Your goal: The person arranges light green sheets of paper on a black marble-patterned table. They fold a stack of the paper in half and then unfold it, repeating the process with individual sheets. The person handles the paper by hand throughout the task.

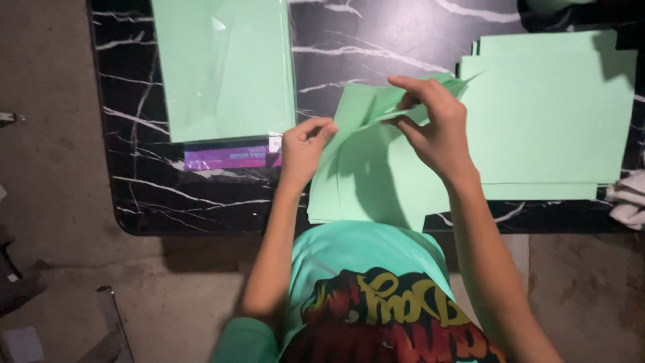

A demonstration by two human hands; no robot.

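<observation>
Green paper sheets (366, 181) lie in a small stack at the near edge of the black marble-patterned table (134, 168), right before the person. Right of that stack spreads a larger pile of green sheets (551, 114); left of it, farther back, sits a wrapped pack of green paper (225, 67) with a purple label. The right hand (437, 128) has its grip pinched together on the stack's top sheet, lifting its far edge to peel it free. The left hand (302, 148) presses the stack's left edge, fingers curled, steadying the lower sheets.

Bare forearms; teal T-shirt (349, 252) with red-and-yellow graphic print
</observation>
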